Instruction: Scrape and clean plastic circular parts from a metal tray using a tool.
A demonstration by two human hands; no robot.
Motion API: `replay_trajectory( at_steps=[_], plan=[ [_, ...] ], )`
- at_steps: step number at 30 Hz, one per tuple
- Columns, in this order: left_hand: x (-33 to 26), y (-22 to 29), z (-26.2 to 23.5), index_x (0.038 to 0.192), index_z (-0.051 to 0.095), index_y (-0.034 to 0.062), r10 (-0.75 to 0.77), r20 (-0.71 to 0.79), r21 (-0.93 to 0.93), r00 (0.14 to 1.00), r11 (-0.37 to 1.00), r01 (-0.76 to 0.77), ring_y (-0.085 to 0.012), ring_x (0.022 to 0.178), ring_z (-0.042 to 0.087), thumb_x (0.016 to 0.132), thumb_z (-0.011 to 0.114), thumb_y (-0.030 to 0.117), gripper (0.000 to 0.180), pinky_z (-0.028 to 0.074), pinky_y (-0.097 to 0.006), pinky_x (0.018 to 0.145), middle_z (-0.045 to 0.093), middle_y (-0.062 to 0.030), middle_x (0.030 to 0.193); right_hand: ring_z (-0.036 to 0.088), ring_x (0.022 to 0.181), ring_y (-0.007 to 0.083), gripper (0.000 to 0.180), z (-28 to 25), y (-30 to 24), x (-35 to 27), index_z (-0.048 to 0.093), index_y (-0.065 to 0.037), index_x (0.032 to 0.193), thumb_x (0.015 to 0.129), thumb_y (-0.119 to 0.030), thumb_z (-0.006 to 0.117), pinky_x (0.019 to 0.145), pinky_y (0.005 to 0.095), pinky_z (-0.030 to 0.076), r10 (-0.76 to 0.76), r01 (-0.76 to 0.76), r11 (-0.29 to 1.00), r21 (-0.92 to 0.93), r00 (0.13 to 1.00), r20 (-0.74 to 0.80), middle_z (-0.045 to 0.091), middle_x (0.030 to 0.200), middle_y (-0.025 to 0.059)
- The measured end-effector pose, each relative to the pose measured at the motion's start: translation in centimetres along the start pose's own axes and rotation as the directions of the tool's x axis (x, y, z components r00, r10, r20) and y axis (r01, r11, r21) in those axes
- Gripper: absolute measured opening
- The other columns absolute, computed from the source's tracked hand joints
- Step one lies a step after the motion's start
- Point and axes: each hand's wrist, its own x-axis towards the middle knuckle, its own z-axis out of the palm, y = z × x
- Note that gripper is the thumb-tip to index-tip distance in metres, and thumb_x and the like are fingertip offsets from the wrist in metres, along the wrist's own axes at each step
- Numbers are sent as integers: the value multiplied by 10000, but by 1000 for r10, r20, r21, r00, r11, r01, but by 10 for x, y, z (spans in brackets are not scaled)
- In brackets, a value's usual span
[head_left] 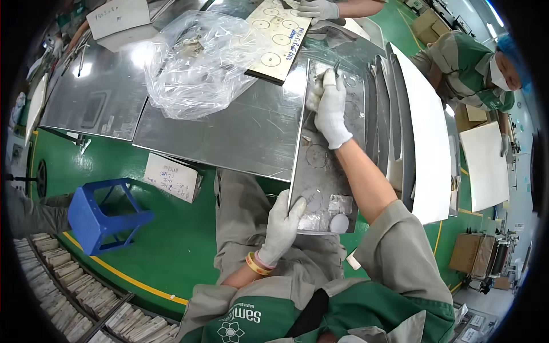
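A long dark grey board [327,186] with faint circles marked on it lies lengthwise in front of me, its near end jutting past the table edge. My left hand [281,224], in a white knit glove, grips its near left edge, thumb on top. Over the board's far half is my gloved right hand [331,111], closed around a thin dark pointed tool [336,67], whose exact kind I cannot make out. White fluffy material [314,96] shows beside that hand. Near the board's close end are a shiny clear patch [339,203] and a round white disc [339,223].
A crumpled clear plastic bag [197,68] and a cream board with circles [273,43] lie on the metal table [223,137]. Upright grey and white sheets [420,131] stand right. Gloved co-worker's hands [318,10] are opposite; another person [469,68] works right. A blue stool [106,214] stands left.
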Motion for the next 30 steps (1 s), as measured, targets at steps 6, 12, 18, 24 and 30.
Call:
replay_trajectory(
  at_steps=[6,12,18,24,30],
  plan=[
    [-3,-14,0,1046,544,-5,71,-57,3,996,997,-71,-102,696,494,949,534,96,141,444,-282,628,560,-45,794,304,427,57,247,17,-5,-1,456,-129,880,996,-345,483,375,234,233,-15,22,990,-138,999,49,359,575,-55],
    [-2,-17,2,1046,548,-10,127,-89,114,988,987,-117,-111,710,526,943,531,86,142,455,-297,637,598,-61,821,372,442,84,242,14,2,-19,431,-126,940,992,-354,490,389,237,274,149,-130,985,-113,972,179,412,612,-28],
    [-1,-8,-2,1045,561,-6,46,-41,117,998,992,-41,-80,779,517,956,502,91,145,457,-254,713,589,-26,889,290,440,56,249,17,-3,-42,444,-136,875,989,-349,503,379,227,213,20,-4,994,-107,988,152,329,579,-59],
    [4,5,0,1029,564,1,37,-53,9,998,999,-36,-57,719,461,960,504,96,132,426,-234,658,532,9,804,248,421,47,276,10,0,-8,448,-126,833,999,-344,479,360,227,192,68,-68,997,20,997,22,311,562,-67],
    [2,3,0,1039,579,6,23,-51,4,998,1000,-23,-43,709,439,955,504,84,136,407,-217,645,529,25,806,267,420,56,268,14,-7,-1,421,-139,832,996,-341,484,374,217,205,8,2,993,-116,996,90,311,565,-65]
  ],
)
